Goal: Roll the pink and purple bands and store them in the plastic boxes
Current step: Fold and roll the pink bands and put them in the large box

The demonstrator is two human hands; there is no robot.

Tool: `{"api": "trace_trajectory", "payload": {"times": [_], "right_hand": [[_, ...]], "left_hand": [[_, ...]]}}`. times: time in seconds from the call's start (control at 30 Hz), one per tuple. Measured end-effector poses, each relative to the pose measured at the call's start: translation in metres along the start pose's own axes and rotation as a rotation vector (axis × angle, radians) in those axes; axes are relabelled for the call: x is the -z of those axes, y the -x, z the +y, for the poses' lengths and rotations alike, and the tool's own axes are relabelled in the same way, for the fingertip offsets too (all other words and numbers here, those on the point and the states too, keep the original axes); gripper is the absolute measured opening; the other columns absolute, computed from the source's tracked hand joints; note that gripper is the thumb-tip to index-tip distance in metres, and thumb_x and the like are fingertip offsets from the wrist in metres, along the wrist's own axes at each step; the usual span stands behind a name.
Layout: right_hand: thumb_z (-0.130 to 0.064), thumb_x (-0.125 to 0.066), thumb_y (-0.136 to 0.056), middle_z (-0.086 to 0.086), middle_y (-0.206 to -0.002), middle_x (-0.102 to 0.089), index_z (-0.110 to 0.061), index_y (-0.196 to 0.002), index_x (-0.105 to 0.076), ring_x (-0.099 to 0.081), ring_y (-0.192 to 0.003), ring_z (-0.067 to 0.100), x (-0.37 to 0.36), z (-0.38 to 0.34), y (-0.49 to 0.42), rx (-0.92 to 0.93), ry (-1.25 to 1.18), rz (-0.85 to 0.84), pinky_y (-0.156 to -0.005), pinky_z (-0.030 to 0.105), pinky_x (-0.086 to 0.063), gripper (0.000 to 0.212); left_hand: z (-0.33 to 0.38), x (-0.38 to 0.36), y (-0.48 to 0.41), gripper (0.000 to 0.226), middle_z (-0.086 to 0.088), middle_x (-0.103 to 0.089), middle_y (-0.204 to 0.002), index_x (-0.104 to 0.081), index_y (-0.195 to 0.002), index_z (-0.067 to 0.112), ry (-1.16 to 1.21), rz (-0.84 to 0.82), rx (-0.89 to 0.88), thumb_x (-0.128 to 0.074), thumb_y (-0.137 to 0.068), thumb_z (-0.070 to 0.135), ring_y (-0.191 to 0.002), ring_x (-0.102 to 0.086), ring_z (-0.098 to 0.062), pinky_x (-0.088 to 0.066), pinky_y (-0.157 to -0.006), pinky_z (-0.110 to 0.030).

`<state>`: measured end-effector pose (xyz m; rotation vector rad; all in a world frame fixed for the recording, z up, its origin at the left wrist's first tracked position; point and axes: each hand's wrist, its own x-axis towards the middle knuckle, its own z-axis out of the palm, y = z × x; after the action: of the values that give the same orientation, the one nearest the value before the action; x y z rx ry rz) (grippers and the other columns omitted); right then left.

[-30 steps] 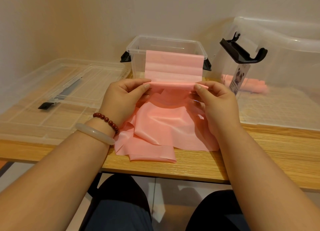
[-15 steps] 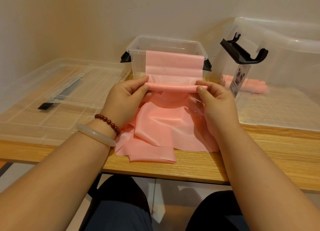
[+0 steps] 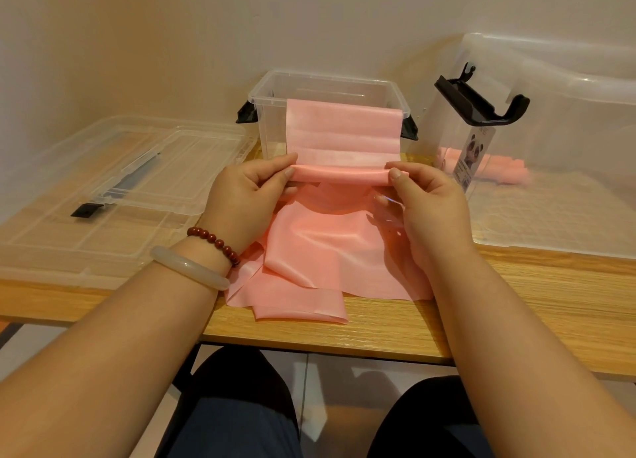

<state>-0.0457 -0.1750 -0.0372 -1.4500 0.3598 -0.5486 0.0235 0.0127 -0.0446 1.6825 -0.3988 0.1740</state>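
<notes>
Head view looks down, close over the table [image 3: 516, 320].

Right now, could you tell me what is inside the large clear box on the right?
The large box holds pink rolled bands; its panda label covers part of them.

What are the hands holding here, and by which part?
Both pinch the pink band at its started roll: left hand on the roll's left end, right hand on its right end. Loose folds lie on the table.
</notes>
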Motion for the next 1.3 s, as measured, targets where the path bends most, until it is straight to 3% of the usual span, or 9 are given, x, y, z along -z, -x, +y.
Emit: {"api": "trace_trajectory", "payload": {"times": [0.07,0.23,0.37,0.53,0.67,0.77,0.93,1.17,1.3], "right_hand": [[-0.015,-0.059,-0.098,0.012,-0.089,-0.074,-0.014,-0.105,-0.07,-0.074,-0.078,0.028,-0.0007,0.0023,-0.001,-0.006,-0.006,0.012,-0.06,0.04,-0.061,0.013],[-0.01,-0.058,-0.097,0.009,-0.064,-0.064,-0.014,-0.098,-0.064,-0.061,-0.054,0.019,-0.0016,-0.0001,0.001,0.059,-0.021,0.024,-0.052,0.042,-0.057,0.006],[-0.008,-0.056,-0.098,0.012,-0.063,-0.06,-0.016,-0.089,-0.057,-0.057,-0.05,0.019,-0.0012,-0.0037,0.0038,0.086,0.005,0.011,-0.046,0.035,-0.053,0.012],[-0.012,-0.062,-0.095,0.01,-0.069,-0.065,-0.007,-0.095,-0.065,-0.062,-0.056,0.019,0.0004,-0.0028,0.0025,0.075,0.019,0.012,-0.049,0.035,-0.058,0.006],[-0.014,-0.07,-0.089,0.011,-0.092,-0.072,-0.011,-0.104,-0.069,-0.074,-0.082,0.026,0.0013,0.0012,-0.0021,0.045,0.035,-0.017,-0.069,0.046,-0.062,0.015],[-0.007,-0.068,-0.087,0.01,-0.095,-0.073,-0.015,-0.111,-0.068,-0.074,-0.082,0.025,0.0019,0.0027,-0.0041,0.035,0.073,-0.012,-0.075,0.048,-0.061,0.024],[-0.014,-0.067,-0.092,0.009,-0.086,-0.074,-0.014,-0.107,-0.071,-0.073,-0.074,0.016,0.002,0.0001,0.0003,0.049,0.079,0.046,-0.058,0.036,-0.061,0.015],[-0.018,-0.065,-0.094,0.01,-0.087,-0.074,-0.012,-0.096,-0.071,-0.072,-0.072,0.024,-0.0001,-0.0004,-0.0005,0.04,0.09,0.065,-0.06,0.041,-0.062,0.009],[-0.018,-0.064,-0.095,0.006,-0.081,-0.073,-0.012,-0.097,-0.07,-0.073,-0.072,0.021,0.0,-0.0014,0.0005,0.041,0.08,0.056,-0.056,0.04,-0.061,0.008]], "left_hand": [[0.0006,0.0005,0.0004,0.024,0.009,-0.073,-0.085,-0.069,-0.103,0.03,0.024,0.012,0.016,-0.061,-0.093,0.009,-0.077,-0.07,-0.006,-0.058,-0.079,-0.025],[0.0028,-0.0001,0.0013,0.019,0.006,-0.075,-0.081,-0.072,-0.1,0.024,0.079,0.016,0.071,-0.063,-0.091,0.009,-0.076,-0.071,-0.007,-0.059,-0.074,-0.023],[0.0035,-0.0003,0.0011,0.019,0.007,-0.074,-0.074,-0.071,-0.104,0.019,0.097,0.02,0.062,-0.062,-0.091,0.008,-0.07,-0.069,-0.004,-0.055,-0.067,-0.016],[0.0061,-0.0003,0.0011,0.018,0.0,-0.07,-0.07,-0.068,-0.1,0.015,0.171,0.045,0.067,-0.06,-0.092,0.001,-0.062,-0.067,-0.006,-0.054,-0.062,-0.016],[0.0053,-0.0006,0.0007,0.014,0.0,-0.071,-0.066,-0.07,-0.094,0.013,0.167,0.082,0.095,-0.062,-0.091,0.002,-0.061,-0.068,-0.008,-0.055,-0.06,-0.02],[0.0056,-0.0008,0.001,0.014,0.002,-0.072,-0.066,-0.071,-0.097,0.013,0.164,0.079,0.101,-0.062,-0.091,0.004,-0.064,-0.069,-0.007,-0.057,-0.064,-0.02],[0.0038,0.0015,0.002,0.025,0.001,-0.075,-0.086,-0.071,-0.107,0.017,0.091,0.017,0.096,-0.072,-0.084,0.007,-0.082,-0.072,-0.011,-0.057,-0.074,-0.024],[0.0081,-0.0001,0.0042,0.016,0.007,-0.072,-0.07,-0.072,-0.097,0.019,0.085,0.067,0.065,-0.062,-0.091,0.007,-0.062,-0.066,-0.003,-0.057,-0.062,-0.017],[0.0069,-0.0002,0.0039,0.015,0.004,-0.075,-0.077,-0.073,-0.091,0.023,0.083,0.072,0.078,-0.064,-0.091,0.011,-0.072,-0.071,-0.008,-0.058,-0.066,-0.021]]}}
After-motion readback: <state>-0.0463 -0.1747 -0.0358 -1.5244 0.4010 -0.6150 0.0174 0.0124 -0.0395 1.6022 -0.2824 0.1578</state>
